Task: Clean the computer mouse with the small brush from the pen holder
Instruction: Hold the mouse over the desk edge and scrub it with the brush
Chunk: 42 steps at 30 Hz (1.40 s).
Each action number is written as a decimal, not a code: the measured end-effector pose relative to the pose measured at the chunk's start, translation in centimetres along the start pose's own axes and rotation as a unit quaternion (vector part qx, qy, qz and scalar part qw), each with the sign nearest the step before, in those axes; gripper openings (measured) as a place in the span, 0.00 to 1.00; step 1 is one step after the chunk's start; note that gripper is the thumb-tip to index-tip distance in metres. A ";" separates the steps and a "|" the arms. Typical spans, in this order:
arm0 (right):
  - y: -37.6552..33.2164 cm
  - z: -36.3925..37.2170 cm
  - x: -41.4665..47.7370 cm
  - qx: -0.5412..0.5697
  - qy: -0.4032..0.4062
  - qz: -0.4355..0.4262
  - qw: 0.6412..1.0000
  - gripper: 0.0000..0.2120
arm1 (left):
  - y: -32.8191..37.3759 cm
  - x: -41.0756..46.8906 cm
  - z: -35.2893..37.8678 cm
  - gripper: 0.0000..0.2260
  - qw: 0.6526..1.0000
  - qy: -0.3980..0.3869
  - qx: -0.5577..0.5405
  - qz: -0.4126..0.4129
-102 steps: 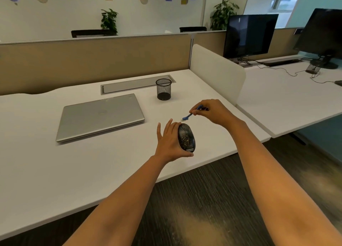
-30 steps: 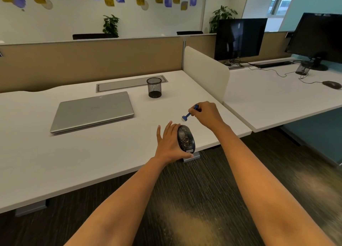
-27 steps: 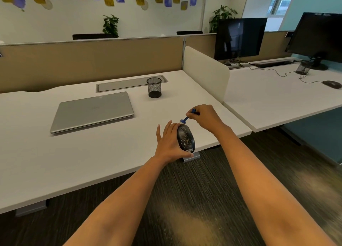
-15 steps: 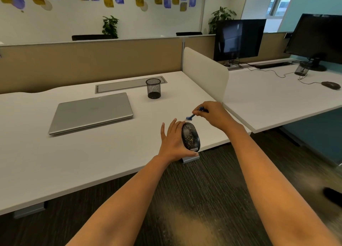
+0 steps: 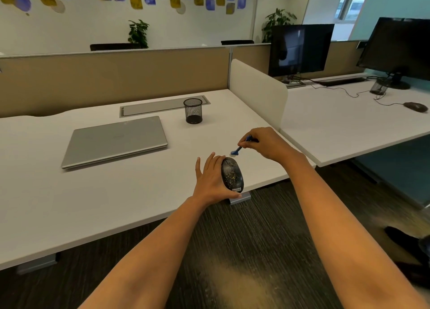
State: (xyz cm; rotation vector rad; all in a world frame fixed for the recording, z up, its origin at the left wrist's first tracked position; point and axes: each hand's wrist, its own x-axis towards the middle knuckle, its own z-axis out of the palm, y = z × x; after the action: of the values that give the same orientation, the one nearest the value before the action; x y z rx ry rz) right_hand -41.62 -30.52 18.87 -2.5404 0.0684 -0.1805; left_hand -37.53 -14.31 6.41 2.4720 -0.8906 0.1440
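The right hand (image 5: 267, 143) pinches the small blue brush (image 5: 242, 145) by its handle between thumb and fingertips, the brush slanting down and to the left so that its pale bristle end hangs just beyond the front tip of the computer mouse (image 5: 232, 175); whether the bristles touch the mouse cannot be told. The left hand (image 5: 213, 180) is closed on the mouse from its left side, fingers spread flat along the flank and the thumb curled under the near end, where a small white label shows. The mouse is dark, speckled all over its back with light flecks, and sits near the front edge of the white desk (image 5: 116, 204), close to the desk's right front corner.

Farther back on the same desk stands the black mesh pen holder (image 5: 193, 111), upright and well apart from both hands. To its left lies a closed grey laptop (image 5: 115, 140), and behind both runs a long grey cable hatch (image 5: 162, 105) set into the desktop. A white divider panel (image 5: 258, 92) rises along the desk's right side. Beyond it, the neighbouring desk carries two dark monitors (image 5: 300, 49), another mesh holder and a second mouse on a cable.
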 end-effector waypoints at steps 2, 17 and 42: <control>-0.1 0.7 0.1 -0.004 0.004 0.001 1.000 0.12 | 0.1 0.1 0.0 0.49 1.000 0.001 0.000 0.000; 0.6 0.4 0.5 -0.006 0.000 0.000 1.000 0.12 | -0.3 0.2 0.1 0.48 1.000 0.008 -0.019 -0.017; 0.1 1.5 1.0 -0.028 -0.069 -0.005 0.997 0.11 | -0.8 0.4 0.9 0.50 1.000 0.005 -0.020 -0.019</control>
State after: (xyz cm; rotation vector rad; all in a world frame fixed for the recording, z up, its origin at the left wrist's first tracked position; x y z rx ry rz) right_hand -40.40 -29.83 17.66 -2.6024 0.0077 -0.0060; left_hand -36.75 -14.49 5.37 2.4477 -0.8344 0.1254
